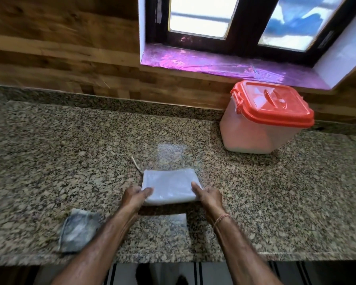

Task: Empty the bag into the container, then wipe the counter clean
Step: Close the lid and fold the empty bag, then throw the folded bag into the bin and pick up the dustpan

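A clear plastic bag (169, 185), folded flat into a whitish rectangle, is held just above the speckled granite counter (70, 153). My left hand (135, 197) grips its left edge and my right hand (209, 195) grips its right edge, thumbs on top. The container (261, 128), a translucent tub with its orange lid (273, 102) closed, stands at the back right near the wall. A folded blue-grey cloth (78, 231) lies near the front edge, left of my left forearm.
A thin pale string or tie (136, 164) lies on the counter just beyond the bag. A wood-panelled wall runs behind the counter, with a window and a purple sill (224, 64) above the container. The counter's front edge (296, 257) is near my body.
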The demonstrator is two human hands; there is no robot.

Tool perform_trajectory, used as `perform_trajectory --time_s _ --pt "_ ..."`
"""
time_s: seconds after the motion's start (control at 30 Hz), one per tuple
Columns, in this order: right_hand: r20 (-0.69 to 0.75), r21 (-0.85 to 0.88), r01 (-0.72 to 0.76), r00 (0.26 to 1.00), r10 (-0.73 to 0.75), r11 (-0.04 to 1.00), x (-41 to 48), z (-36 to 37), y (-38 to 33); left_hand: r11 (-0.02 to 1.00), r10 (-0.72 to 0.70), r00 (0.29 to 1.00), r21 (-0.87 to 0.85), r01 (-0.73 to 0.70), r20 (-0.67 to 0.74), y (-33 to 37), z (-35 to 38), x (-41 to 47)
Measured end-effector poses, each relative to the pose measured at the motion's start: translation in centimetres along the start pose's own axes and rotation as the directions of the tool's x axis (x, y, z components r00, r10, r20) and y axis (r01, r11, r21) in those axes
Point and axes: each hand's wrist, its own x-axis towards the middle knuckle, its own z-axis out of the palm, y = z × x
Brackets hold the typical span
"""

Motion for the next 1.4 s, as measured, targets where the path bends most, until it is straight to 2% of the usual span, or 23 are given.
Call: perform_trajectory --time_s 0.07,0.17,0.23,0.33,0.37,0.47,0.6,0.8,0.9,0.97,1.1,1.23,1.3,1.4 --pt "-0.009 -0.041 -0.021 1.0 0.02 0.999 0.2 0.5 1.8 0.999 -0.036 0.999 0.004 0.036 -0.037 -1.6 -0.1 0.0" --pt "0.069 0.03 -0.039 0.997 0.037 0.999 0.3 0.7 2.9 1.0 -0.001 0.994 0.012 0.002 -0.107 -2.1 0.3 -0.8" --pt "0.111 -0.022 -0.065 0.992 0.067 0.998 0.4 0.7 3.4 1.0 -0.03 0.999 0.005 0.03 -0.042 -1.8 0.7 -1.5" --pt "0.095 -0.152 -0.027 0.995 0.042 0.988 0.7 0.5 4.8 0.992 -0.123 0.985 0.008 0.123 0.124 -1.9 0.8 -2.1" --pt "0.105 -0.144 -0.016 0.994 0.031 0.989 0.7 0.3 5.2 0.991 -0.132 0.979 0.001 0.133 0.154 -2.1 0.8 -2.3" --pt "0.166 -0.045 0.017 0.986 -0.009 0.999 -0.1 -0.6 4.6 0.995 -0.067 0.989 -0.068 0.076 0.13 -1.8 0.2 -4.0" --pt "0.297 0.101 0.137 0.941 -0.162 0.985 -2.2 -1.3 0.6 0.975 0.032 0.999 -0.22 -0.029 0.007 -0.1 -2.0 -7.5" --pt "0.49 0.175 0.323 0.79 -0.367 0.93 -8.4 1.3 -2.0 0.887 0.101 0.958 -0.412 -0.208 -0.267 -2.0 -7.0 -16.6" --pt "0.634 0.149 0.35 0.684 -0.361 0.925 -13.0 4.6 -1.0 0.816 0.074 0.912 -0.501 -0.289 -0.404 -6.1 -10.6 -21.8" --pt "0.732 0.098 0.414 0.586 -0.347 0.905 -17.0 7.6 0.3 0.778 0.044 0.852 -0.517 -0.357 -0.522 -10.1 -13.7 -25.5" --pt "0.866 0.021 0.603 0.388 -0.316 0.798 -25.1 13.2 4.5 0.713 -0.1 0.713 -0.55 -0.436 -0.694 -18.4 -18.9 -32.6" --pt "0.932 -0.035 0.741 0.267 -0.246 0.67 -32.0 18.0 9.5 0.655 -0.254 0.613 -0.6 -0.461 -0.748 -26.9 -22.6 -37.3" --pt "0.948 -0.055 0.782 0.235 -0.213 0.621 -34.7 20.3 12.2 0.605 -0.343 0.589 -0.652 -0.458 -0.732 -30.8 -23.7 -39.0" --pt "0.971 -0.096 0.837 0.198 -0.134 0.539 -38.8 23.8 16.9 0.545 -0.49 0.507 -0.703 -0.457 -0.709 -36.7 -25.8 -41.1"
